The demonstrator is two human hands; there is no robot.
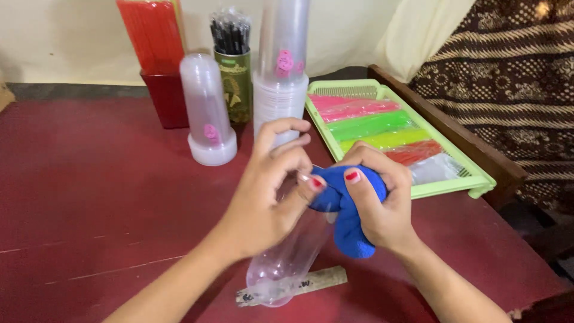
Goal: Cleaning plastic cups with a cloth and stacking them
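The left hand (272, 188) curls around one clear bottle (287, 263), tilting it with its wide end toward the camera, low over the red table (89, 197), so the far end meets the blue cloth (347, 209). The right hand (382, 203) is closed tight on that single cloth, pressing it at the bottle. A ruler (311, 282) lies under the bottle. Behind stand two stacks of clear cups (207, 113), one green tray (454, 182) holding about six coloured packets, and two holders of sticks (230, 36).
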